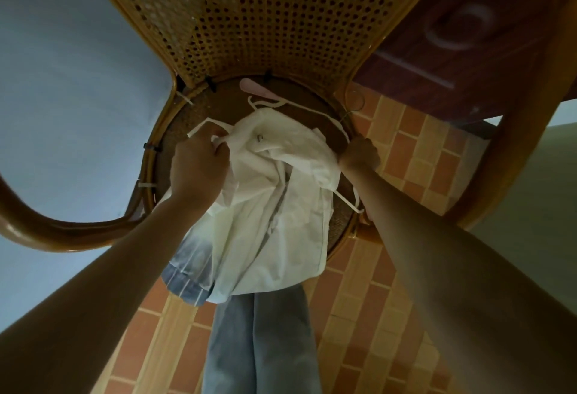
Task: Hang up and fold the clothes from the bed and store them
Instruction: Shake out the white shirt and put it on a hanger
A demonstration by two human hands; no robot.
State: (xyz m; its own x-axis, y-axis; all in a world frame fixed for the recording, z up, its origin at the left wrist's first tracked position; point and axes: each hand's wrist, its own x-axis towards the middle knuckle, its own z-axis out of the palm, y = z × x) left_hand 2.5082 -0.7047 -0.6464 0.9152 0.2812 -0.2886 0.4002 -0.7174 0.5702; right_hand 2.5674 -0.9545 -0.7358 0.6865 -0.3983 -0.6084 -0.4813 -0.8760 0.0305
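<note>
A white shirt (274,206) lies crumpled on the round seat of a rattan chair (237,19) and hangs over the seat's front edge. My left hand (199,162) grips the shirt's left shoulder together with the end of a white hanger (203,126). My right hand (359,153) grips the shirt's right side at the seat's rim. Another white hanger (296,106) and a pink hanger (259,89) lie on the seat behind the shirt. A blue striped garment (187,272) hangs below the shirt on the left. Grey-blue trousers (259,343) hang down beneath it.
The chair's curved armrests (62,231) flank my arms on both sides. A thin wire hanger (356,103) sticks up at the seat's right rim. An orange brick-pattern tile floor (406,156) lies below. A dark wooden door or panel (452,34) stands at the upper right.
</note>
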